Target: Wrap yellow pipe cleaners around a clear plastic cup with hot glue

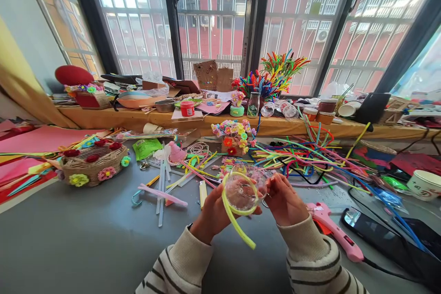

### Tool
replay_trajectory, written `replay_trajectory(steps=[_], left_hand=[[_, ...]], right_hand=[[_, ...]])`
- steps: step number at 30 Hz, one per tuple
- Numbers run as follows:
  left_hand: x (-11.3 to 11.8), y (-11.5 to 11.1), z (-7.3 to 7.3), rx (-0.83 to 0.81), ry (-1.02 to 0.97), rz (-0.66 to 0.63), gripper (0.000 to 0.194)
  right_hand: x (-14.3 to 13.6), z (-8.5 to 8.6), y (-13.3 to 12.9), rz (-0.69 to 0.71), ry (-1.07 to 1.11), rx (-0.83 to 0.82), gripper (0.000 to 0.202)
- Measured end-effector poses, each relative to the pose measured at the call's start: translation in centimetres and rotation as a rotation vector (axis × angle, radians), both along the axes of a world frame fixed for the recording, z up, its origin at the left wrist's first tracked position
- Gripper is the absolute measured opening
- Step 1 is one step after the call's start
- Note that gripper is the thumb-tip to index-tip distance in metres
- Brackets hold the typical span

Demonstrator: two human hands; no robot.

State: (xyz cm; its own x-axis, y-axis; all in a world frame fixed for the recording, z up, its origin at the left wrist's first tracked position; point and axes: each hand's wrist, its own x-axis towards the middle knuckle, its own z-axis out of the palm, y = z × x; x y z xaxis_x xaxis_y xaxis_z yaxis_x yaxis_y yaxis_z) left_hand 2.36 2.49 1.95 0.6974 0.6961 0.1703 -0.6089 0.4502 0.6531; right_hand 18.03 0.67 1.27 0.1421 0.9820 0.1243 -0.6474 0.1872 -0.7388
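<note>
At far left, pink paper [44,140], then a woven basket [94,177] with flowers on it. Next, clear glue sticks [161,213] flat on the table [103,243], a pink stick [174,198] across them. Then my left hand [212,213]: fingers grasping the side of a clear plastic piece [240,191], raised over the table between my two hands. Yellow fuzzy strip [239,229] curves around its rim, tail hanging loose below. Main risk, I'd say: strip springs off if my left fingers ease up, since I see nothing else pinning it. Too hard a squeeze might dent the plastic; it looks thin. My right hand [287,200]: fingertips bunched at the piece's right edge; can't tell whether they grip it or anything else. Behind, a tangle of fuzzy sticks [296,156]. Further right, pink glue gun [332,225] just beside my right sleeve [310,243]; an elbow swing could knock it, and if it's hot (can't tell), burn me. Phone [375,234] lies right of that, also knockable.
</note>
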Motion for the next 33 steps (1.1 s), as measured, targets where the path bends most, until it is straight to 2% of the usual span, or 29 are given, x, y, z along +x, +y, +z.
replay_trajectory(steps=[4, 10, 15, 22, 27, 33], left_hand=[[-0.8, 0.1, 0.2, -0.052, -0.043, 0.037, 0.058], [-2.9, 0.2, 1.2, -0.132, -0.098, 0.270, 0.047], [-4.1, 0.1, 1.5, -0.154, -0.066, 0.421, 0.048], [-4.0, 0.1, 1.3, -0.202, -0.058, 0.478, 0.044], [-4.0, 0.6, 1.4, -0.236, -0.115, 0.534, 0.042], [-4.0, 1.0, 1.2, -0.266, -0.094, 0.704, 0.033]], right_hand=[[0.0, -0.1, -0.3, 0.018, -0.038, -0.068, 0.017], [-0.1, -1.4, -0.6, 0.004, -0.169, -0.141, 0.024], [-0.4, -2.4, -0.9, -0.039, -0.312, -0.157, 0.028], [-0.7, -3.6, -2.1, -0.162, -0.535, -0.097, 0.035], [-0.4, -4.4, -3.0, -0.286, -0.696, -0.059, 0.024], [0.3, -5.2, -3.0, -0.472, -1.048, 0.183, 0.010]])
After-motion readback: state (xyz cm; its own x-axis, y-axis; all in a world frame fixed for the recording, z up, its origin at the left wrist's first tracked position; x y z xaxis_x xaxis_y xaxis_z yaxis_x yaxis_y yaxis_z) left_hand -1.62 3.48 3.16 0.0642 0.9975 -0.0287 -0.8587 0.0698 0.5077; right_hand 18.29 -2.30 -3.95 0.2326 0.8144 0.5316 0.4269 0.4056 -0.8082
